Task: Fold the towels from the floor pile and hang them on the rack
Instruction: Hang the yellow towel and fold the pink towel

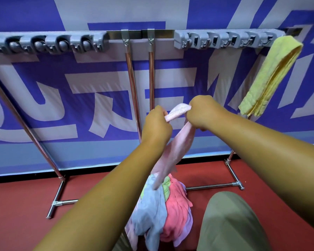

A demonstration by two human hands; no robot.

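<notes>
Pink towel, yellow towel, red floor.

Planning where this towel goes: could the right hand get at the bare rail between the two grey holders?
Probably yes: the right hand is below the bare rail with nothing between, though both hands grip the pink towel.

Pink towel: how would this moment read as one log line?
stage: folding | left hand and right hand: gripping pink towel | yellow towel: on rack | pile: floor

A towel hangs at the rack's right end, pile below.
</notes>
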